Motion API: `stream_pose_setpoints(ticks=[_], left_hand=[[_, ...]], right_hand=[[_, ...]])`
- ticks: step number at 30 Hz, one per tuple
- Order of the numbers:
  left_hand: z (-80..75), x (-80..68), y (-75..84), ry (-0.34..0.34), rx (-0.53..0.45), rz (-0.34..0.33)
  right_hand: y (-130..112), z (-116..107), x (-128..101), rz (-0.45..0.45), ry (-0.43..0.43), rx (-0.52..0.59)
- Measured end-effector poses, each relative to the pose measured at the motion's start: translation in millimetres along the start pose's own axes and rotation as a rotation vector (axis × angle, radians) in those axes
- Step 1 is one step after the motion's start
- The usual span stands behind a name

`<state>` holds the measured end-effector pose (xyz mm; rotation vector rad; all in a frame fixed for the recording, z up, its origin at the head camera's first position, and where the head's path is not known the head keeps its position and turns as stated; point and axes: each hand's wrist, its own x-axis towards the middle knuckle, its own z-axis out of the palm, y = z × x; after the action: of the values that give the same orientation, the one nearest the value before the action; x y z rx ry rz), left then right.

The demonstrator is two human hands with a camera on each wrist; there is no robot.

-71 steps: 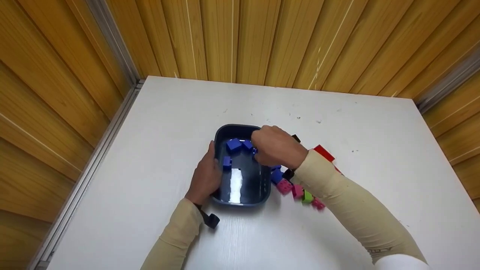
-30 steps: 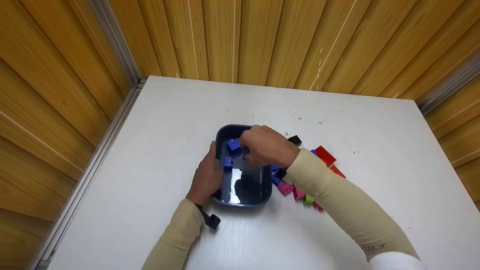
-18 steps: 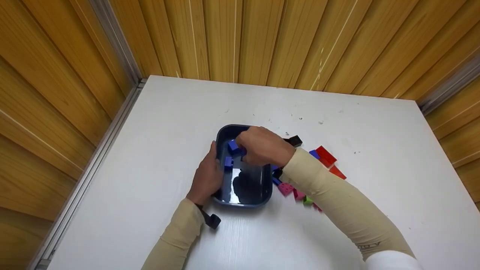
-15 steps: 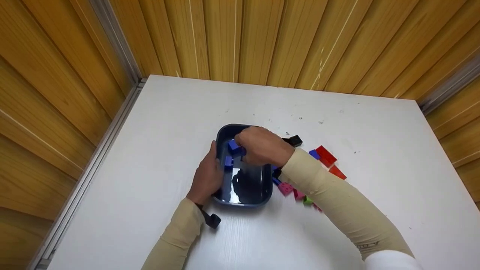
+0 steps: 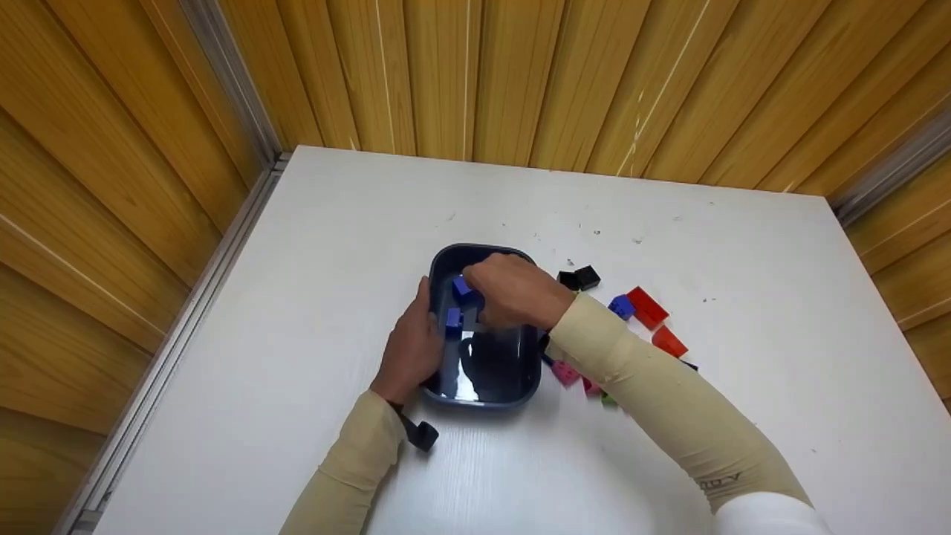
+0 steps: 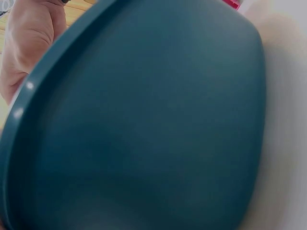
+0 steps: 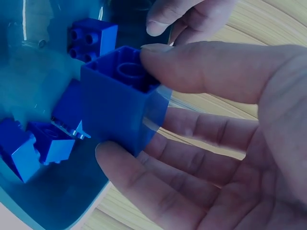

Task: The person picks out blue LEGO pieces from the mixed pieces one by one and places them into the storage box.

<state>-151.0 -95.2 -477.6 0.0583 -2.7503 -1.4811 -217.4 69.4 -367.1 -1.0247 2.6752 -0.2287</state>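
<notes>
The dark blue bin (image 5: pixel 483 397), gripped at its left rim by the left hand (image 5: pixel 413 349), now has the right hand (image 5: pixel 513 291) deeper over it, thumb and fingers pinching a blue brick (image 7: pixel 122 98), seemingly not yet released, while loose bricks (image 5: pixel 646 307) lie uncovered to the right.

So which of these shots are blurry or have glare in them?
Head view: sharp, with a white glare patch on the floor of the blue tray. Left wrist view: soft, filled by the tray's out-of-focus wall. Right wrist view: the blue brick in the right hand is fairly crisp, with glare streaks top left.
</notes>
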Motion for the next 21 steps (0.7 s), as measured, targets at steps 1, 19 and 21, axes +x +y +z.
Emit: stream_pose_setpoints(ticks=[1, 19, 21], left_hand=[[0.0, 0.0, 0.0, 0.000, 0.001, 0.002], [0.0, -0.7, -0.6, 0.011, -0.012, 0.022], [0.1, -0.9, -0.7, 0.009, -0.014, 0.015]], right_hand=[[0.0, 0.5, 0.2, -0.001, -0.002, -0.001], [3.7, 9.2, 5.9, -0.065, 0.022, -0.027], [4.2, 10.3, 6.6, -0.072, 0.024, -0.033]])
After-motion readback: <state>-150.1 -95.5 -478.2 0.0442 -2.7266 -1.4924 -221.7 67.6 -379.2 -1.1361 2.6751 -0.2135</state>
